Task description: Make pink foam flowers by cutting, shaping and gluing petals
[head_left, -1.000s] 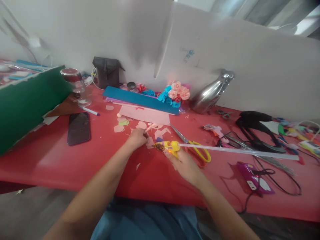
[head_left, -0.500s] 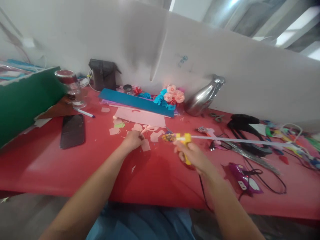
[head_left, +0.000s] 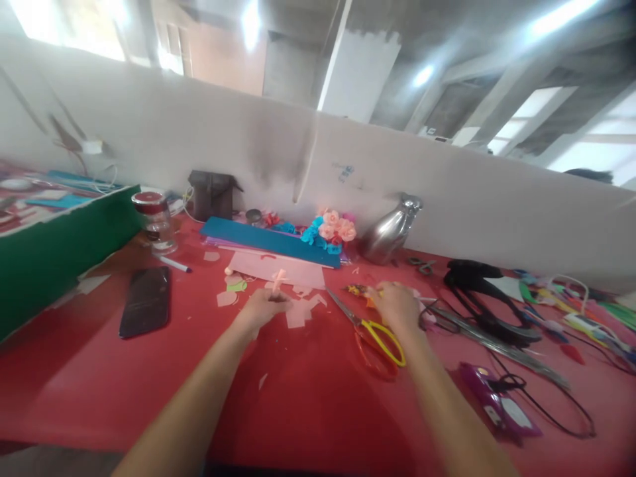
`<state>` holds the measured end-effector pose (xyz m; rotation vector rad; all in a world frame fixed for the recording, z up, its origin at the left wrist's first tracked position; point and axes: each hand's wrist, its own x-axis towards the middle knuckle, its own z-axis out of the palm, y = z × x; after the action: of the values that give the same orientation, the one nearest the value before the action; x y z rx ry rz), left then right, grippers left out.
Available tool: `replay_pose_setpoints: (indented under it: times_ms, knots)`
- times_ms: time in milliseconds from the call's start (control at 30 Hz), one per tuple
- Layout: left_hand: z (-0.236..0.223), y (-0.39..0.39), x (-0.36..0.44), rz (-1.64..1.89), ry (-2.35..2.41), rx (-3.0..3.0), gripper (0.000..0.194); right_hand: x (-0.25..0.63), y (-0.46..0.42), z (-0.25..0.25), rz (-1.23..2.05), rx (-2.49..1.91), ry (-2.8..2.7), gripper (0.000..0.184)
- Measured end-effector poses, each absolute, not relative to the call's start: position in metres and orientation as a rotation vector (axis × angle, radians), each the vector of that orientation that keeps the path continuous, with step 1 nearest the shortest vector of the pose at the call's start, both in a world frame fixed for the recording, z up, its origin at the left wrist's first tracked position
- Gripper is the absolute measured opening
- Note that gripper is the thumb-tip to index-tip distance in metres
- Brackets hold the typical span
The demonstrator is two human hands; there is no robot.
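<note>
My left hand [head_left: 263, 310] is closed in a pinch on a small upright piece of pink paper [head_left: 279, 278], just in front of scattered pink paper cutouts [head_left: 297, 317]. My right hand [head_left: 396, 306] is curled around a yellow glue gun [head_left: 371, 299], low at the table. The hand hides most of the gun; its patterned nozzle end points left. Scissors with yellow handles [head_left: 382, 341] lie just in front of my right hand, their blades towards the paper. Behind the cutouts lies a pink paper sheet [head_left: 278, 268].
Pink and blue paper flowers [head_left: 335, 228] sit by a blue sheet stack [head_left: 268, 240]. A steel jug [head_left: 392, 232] stands at the wall. To the left are a phone [head_left: 145, 301], a glass jar [head_left: 158, 228] and a green box [head_left: 64, 255]. A purple corded device [head_left: 497, 404] lies right.
My right hand has lowered the glue gun and moved it back and right, uncovering the scissors. The left hand has turned the pink paper piece upright. My view has tilted up.
</note>
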<state>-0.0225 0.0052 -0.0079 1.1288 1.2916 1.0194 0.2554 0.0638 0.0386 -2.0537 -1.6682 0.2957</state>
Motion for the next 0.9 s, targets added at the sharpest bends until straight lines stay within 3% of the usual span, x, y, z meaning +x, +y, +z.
replay_pose_setpoints:
  times_ms: [33,200,367,567,900]
  knots:
    - [-0.008,0.005,-0.022,1.029,1.303,1.155,0.013,0.241,0.056,0.04,0.325,-1.925,-1.753,0.027]
    - [-0.008,0.006,-0.019,1.029,1.391,1.253,0.011,0.16,0.025,0.04,1.07,-1.39,-2.027,0.034]
    - [-0.013,0.01,-0.017,1.089,1.357,1.347,0.012,0.138,0.026,0.026,1.022,-1.368,-2.036,0.022]
    - [-0.009,0.008,-0.012,1.191,1.379,1.384,0.023,0.149,0.033,0.023,0.97,-1.395,-1.906,0.021]
    - [-0.004,0.001,-0.004,1.4,1.092,1.156,0.03,0.146,0.029,0.03,1.178,-1.216,-1.056,0.031]
